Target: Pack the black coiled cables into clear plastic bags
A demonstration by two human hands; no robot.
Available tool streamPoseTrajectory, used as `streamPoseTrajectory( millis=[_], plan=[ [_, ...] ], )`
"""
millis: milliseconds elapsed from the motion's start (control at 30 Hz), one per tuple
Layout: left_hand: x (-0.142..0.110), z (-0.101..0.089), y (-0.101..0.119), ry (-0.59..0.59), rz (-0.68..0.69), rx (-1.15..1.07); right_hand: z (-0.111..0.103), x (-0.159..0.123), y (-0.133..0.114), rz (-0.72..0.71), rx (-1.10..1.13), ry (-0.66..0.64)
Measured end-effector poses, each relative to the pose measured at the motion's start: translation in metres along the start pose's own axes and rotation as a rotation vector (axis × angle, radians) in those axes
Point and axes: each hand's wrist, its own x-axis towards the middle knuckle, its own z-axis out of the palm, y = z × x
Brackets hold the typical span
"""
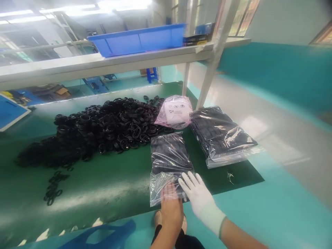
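A clear plastic bag (pixel 169 152) packed with rows of black ring-like pieces lies flat near the front edge of the green table. My bare left hand (pixel 171 207) rests at the bag's loose near end, fingers stretched out and side by side; whether they lie over or under the film I cannot tell. In a white glove, my right hand (pixel 201 197) is spread with its fingertips at the bag's near right side. Behind the bag spreads a large heap of loose black rings (pixel 109 124).
More filled clear bags (pixel 223 135) are stacked at the right. A pinkish bag with a white printed packet (pixel 176 112) sits beside the heap. Several loose rings (pixel 54 186) lie at the left. A blue bin (pixel 140 41) stands on the raised shelf (pixel 77 67), held by a post (pixel 210 76).
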Motion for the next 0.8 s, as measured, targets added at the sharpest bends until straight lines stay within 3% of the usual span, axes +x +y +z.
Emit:
streamPoseTrajectory(
  millis=[200,333,433,500,600,700,800],
  plan=[
    [0.011,0.001,0.005,-0.113,-0.037,-0.051,0.006,0.003,0.005,0.005,-0.004,-0.067],
    [0.006,-0.006,0.006,-0.154,-0.032,-0.087,-0.011,0.003,0.012,0.039,0.060,-0.039],
    [-0.017,-0.015,-0.005,-0.150,0.060,-0.139,-0.030,-0.014,0.013,0.158,0.169,0.032],
    [-0.036,-0.025,-0.020,-0.128,0.154,-0.212,-0.039,-0.029,0.006,0.192,0.273,0.006],
    [-0.053,-0.050,-0.049,-0.090,0.179,-0.324,-0.041,-0.043,-0.020,0.104,0.441,-0.176],
    [-0.046,-0.079,-0.084,-0.138,0.000,-0.331,-0.030,-0.036,-0.052,0.087,0.581,-0.315],
    [-0.026,-0.102,-0.126,-0.197,-0.216,-0.269,-0.024,-0.022,-0.071,0.217,0.637,-0.460]
  ],
)
